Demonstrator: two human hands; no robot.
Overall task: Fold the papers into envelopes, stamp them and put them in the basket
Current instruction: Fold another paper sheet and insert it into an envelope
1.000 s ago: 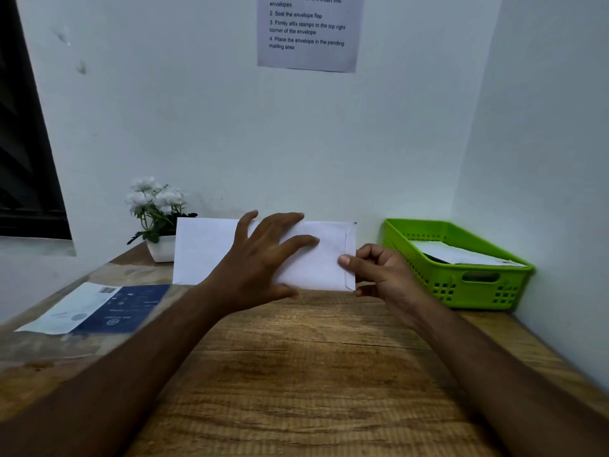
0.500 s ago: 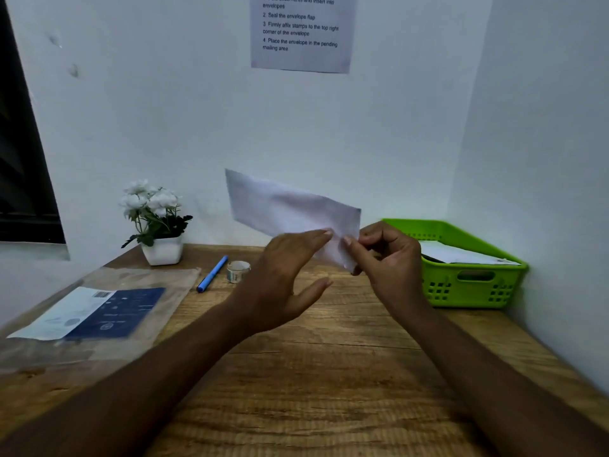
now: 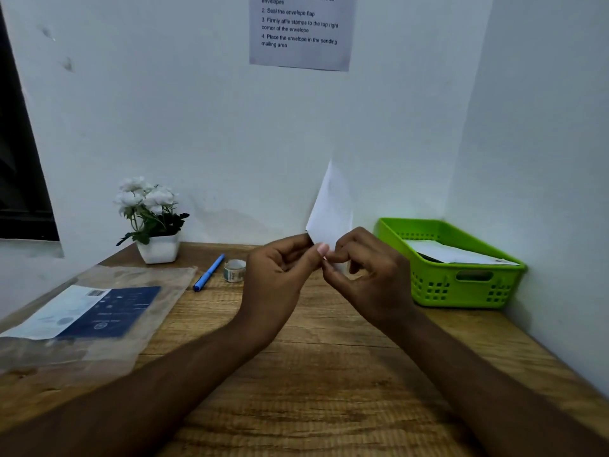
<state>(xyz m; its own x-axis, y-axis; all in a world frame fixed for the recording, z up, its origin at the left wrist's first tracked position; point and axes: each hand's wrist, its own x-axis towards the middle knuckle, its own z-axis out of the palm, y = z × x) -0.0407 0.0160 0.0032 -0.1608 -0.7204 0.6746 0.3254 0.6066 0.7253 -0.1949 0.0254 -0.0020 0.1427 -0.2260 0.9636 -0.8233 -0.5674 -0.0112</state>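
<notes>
Swung the envelope (image 3: 331,206) from slanting leftward 0.5 s ago to standing almost on end, directly above both hands. Pinches its lower corner with the left hand (image 3: 280,272), thumb against fingertips. Nips the bottom edge alongside with the right hand (image 3: 369,275), fingers curled, both held above the desk (image 3: 329,374). Could pivot, slip or crease, with only 2 small pinches low down. Basket (image 3: 438,288) just right of the right hand.

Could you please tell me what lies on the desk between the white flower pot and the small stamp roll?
A blue pen lies there at a slant, between the flower pot and the stamp roll, as the head view shows.
</notes>
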